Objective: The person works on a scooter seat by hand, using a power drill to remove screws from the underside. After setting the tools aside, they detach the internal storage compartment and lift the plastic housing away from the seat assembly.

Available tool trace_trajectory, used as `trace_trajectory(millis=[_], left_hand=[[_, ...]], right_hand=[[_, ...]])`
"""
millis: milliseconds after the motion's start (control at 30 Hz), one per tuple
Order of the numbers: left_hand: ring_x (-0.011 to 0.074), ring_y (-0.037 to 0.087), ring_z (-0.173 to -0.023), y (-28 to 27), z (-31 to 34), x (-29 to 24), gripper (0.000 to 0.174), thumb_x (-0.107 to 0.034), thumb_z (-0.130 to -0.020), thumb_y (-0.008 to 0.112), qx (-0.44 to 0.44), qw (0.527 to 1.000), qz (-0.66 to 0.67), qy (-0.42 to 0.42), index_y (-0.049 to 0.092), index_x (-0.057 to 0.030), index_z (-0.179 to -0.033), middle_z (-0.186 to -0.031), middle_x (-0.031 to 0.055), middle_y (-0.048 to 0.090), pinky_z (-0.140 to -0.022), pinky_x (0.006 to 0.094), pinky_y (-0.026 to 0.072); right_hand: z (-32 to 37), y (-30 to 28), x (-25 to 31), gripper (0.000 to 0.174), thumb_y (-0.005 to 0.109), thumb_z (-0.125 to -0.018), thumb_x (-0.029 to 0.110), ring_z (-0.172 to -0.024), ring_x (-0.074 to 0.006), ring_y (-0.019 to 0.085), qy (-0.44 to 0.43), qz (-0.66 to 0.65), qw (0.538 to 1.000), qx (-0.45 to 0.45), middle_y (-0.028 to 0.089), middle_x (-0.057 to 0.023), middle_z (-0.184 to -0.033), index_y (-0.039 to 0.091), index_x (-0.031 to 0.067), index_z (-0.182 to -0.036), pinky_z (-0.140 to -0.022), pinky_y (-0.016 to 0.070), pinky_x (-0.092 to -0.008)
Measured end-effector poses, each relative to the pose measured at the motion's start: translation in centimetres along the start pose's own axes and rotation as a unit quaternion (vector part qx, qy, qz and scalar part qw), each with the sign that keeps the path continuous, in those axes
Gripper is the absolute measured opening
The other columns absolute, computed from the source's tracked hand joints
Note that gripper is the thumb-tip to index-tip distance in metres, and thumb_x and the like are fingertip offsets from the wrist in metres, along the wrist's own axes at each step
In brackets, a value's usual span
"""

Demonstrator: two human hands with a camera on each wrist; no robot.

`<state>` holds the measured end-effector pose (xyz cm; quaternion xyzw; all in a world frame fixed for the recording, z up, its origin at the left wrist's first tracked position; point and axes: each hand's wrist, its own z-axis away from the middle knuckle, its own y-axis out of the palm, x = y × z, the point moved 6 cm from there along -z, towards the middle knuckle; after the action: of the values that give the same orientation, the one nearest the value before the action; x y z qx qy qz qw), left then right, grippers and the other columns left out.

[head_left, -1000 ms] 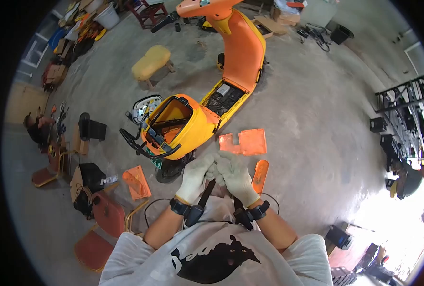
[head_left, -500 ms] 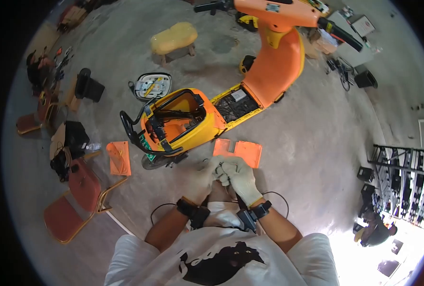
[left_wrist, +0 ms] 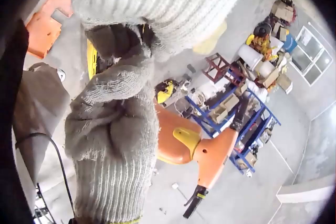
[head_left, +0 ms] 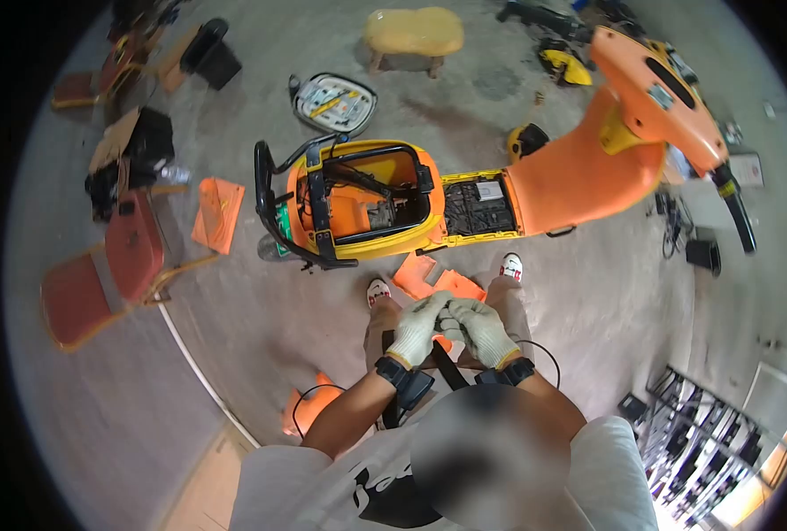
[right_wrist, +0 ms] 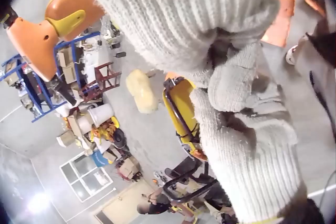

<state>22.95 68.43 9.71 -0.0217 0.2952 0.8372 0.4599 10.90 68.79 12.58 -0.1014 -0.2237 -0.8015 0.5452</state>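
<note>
My left hand [head_left: 418, 332] and right hand [head_left: 482, 332], both in white knit gloves, meet in front of my lap with fingers bent. In the left wrist view the right hand [left_wrist: 113, 124] has its fingertips right against the left one. The right wrist view shows the left hand [right_wrist: 252, 140] with its thumb tucked close to the right hand's fingers. I cannot tell whether something small is between them. Beyond the hands stands an orange and yellow scooter [head_left: 579, 190] with its seat bay and floor compartment uncovered. An orange panel [head_left: 411, 273] lies on the floor between my feet.
An upturned scooter seat [head_left: 336, 104] and a yellow stool [head_left: 414, 32] are behind the scooter. To the left are another orange panel [head_left: 217, 215], a red chair [head_left: 134, 248] and a black bin [head_left: 212, 62]. A metal rack [head_left: 703, 434] stands at lower right.
My view has turned left and come closer, so the scooter now lies crosswise ahead and my shoes show. Both hands stay together, fingers still meeting.
</note>
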Motion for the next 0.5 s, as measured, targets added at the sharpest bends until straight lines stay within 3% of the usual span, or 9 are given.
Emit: trace_trajectory(millis=[100, 133, 167, 233, 267, 300, 367, 433, 500], left_hand=[[0.0116, 0.064, -0.070, 1.0, -4.1, 4.1, 0.023, -0.023, -0.091, 0.067, -0.007, 0.998, 0.070, -0.008, 0.069, -0.0025, -0.102, -0.087, 0.0031, 0.067, -0.061, 0.0246, 0.0530], [0.0112, 0.063, -0.071, 2.1, -4.9, 3.7, 0.023, -0.023, -0.091, 0.067, -0.063, 0.998, 0.021, 0.014, 0.070, -0.0034, -0.101, -0.087, 0.0031, 0.067, -0.062, 0.0243, 0.0526], [0.0117, 0.065, -0.078, 2.0, -7.1, 5.8, 0.024, -0.024, -0.092, 0.066, -0.048, 0.996, 0.079, -0.015, 0.069, -0.0017, -0.102, -0.092, 0.0052, 0.068, -0.067, 0.0247, 0.0537], [0.0096, 0.061, -0.069, 3.8, -9.6, 6.8, 0.024, -0.027, -0.089, 0.070, -0.039, 0.994, 0.102, -0.014, 0.071, -0.0028, -0.094, -0.083, 0.0025, 0.067, -0.060, 0.0233, 0.0503], [0.0090, 0.060, -0.066, 4.0, -12.0, 8.3, 0.026, -0.029, -0.089, 0.070, -0.077, 0.992, 0.101, -0.017, 0.071, -0.0031, -0.090, -0.081, 0.0010, 0.066, -0.059, 0.0232, 0.0487], [0.0085, 0.058, -0.064, 4.4, -13.9, 9.6, 0.026, -0.030, -0.089, 0.070, -0.040, 0.991, 0.127, -0.006, 0.070, -0.0045, -0.087, -0.077, -0.0007, 0.063, -0.056, 0.0225, 0.0461], [0.0078, 0.055, -0.061, 4.0, -17.9, 13.1, 0.027, -0.031, -0.090, 0.069, -0.045, 0.991, 0.129, -0.002, 0.070, -0.0053, -0.086, -0.073, -0.0015, 0.061, -0.053, 0.0226, 0.0428], [0.0071, 0.052, -0.058, 4.3, -20.2, 13.8, 0.027, -0.032, -0.090, 0.068, -0.055, 0.987, 0.148, -0.024, 0.070, -0.0060, -0.084, -0.070, -0.0022, 0.060, -0.051, 0.0231, 0.0393], [0.0091, 0.056, -0.059, 3.4, -23.1, 15.2, 0.026, -0.031, -0.091, 0.067, -0.044, 0.989, 0.137, -0.037, 0.070, -0.0051, -0.090, -0.073, -0.0007, 0.062, -0.054, 0.0234, 0.0439]], right_hand=[[-2.7, -3.5, 1.4, 0.018, 0.050, -0.098, 0.007, -0.077, -0.0200, 0.070, -0.016, 0.069, 0.997, -0.008, 0.069, -0.0143, -0.096, 0.059, -0.0053, -0.108, -0.069, 0.0599, -0.0297], [-4.6, -4.7, 2.0, 0.017, 0.050, -0.099, 0.008, -0.078, -0.0192, 0.069, -0.010, 0.106, 0.994, 0.000, 0.068, -0.0130, -0.095, 0.060, -0.0039, -0.106, -0.070, 0.0584, -0.0293], [-5.8, -6.1, 2.0, 0.017, 0.049, -0.100, 0.010, -0.079, -0.0184, 0.068, 0.008, 0.135, 0.991, 0.001, 0.068, -0.0116, -0.094, 0.061, -0.0025, -0.104, -0.070, 0.0568, -0.0289], [-8.3, -8.7, 2.8, 0.017, 0.049, -0.100, 0.012, -0.077, -0.0157, 0.067, 0.026, 0.156, 0.987, 0.006, 0.068, -0.0094, -0.094, 0.061, 0.0001, -0.101, -0.066, 0.0551, -0.0259], [-10.3, -10.2, 3.1, 0.017, 0.050, -0.100, 0.012, -0.074, -0.0165, 0.067, 0.025, 0.158, 0.987, 0.017, 0.068, -0.0110, -0.093, 0.060, -0.0018, -0.105, -0.065, 0.0556, -0.0269], [-11.5, -12.0, 3.1, 0.019, 0.051, -0.100, 0.012, -0.072, -0.0172, 0.067, 0.031, 0.157, 0.987, 0.021, 0.068, -0.0126, -0.093, 0.058, -0.0036, -0.108, -0.063, 0.0562, -0.0278], [-14.7, -14.6, 3.3, 0.021, 0.053, -0.099, 0.014, -0.069, -0.0138, 0.064, 0.029, 0.224, 0.974, 0.034, 0.068, -0.0089, -0.090, 0.062, -0.0029, -0.108, -0.061, 0.0544, -0.0267], [-16.2, -14.6, 4.8, 0.023, 0.053, -0.098, 0.013, -0.069, -0.0135, 0.064, 0.039, 0.286, 0.957, -0.026, 0.068, -0.0097, -0.089, 0.061, -0.0048, -0.111, -0.061, 0.0541, -0.0256], [-19.0, -15.9, 4.3, 0.023, 0.053, -0.098, 0.012, -0.069, -0.0138, 0.064, 0.051, 0.282, 0.958, -0.028, 0.068, -0.0108, -0.090, 0.060, -0.0060, -0.111, -0.061, 0.0545, -0.0255]])
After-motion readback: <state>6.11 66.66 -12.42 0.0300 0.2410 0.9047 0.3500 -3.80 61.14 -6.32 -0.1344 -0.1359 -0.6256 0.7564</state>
